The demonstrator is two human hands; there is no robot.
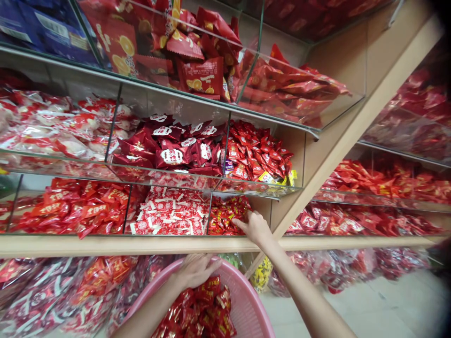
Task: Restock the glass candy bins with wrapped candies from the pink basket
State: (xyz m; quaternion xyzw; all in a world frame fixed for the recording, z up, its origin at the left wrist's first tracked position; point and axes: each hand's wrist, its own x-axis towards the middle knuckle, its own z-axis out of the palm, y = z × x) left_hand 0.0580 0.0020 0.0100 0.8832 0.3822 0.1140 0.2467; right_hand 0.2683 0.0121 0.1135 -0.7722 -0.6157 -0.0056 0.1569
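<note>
My right hand reaches into the lowest right compartment, index finger stretched out to the small red-and-yellow wrapped candies. Its other fingers are partly hidden, and nothing shows in its grasp. At the far rim of a pink plastic basket, my left hand lies palm down, thumb apart from the fingers. Inside the basket, below that hand, is a heap of shiny red wrapped candies. Left of the right hand's compartment, red-and-white wrapped candies fill another one.
A wooden shelf edge runs between the basket and compartments. Glass dividers and front panels separate dark red packets, small red candies and orange-printed packets. A slanting wooden post stands right; bagged candies lie below.
</note>
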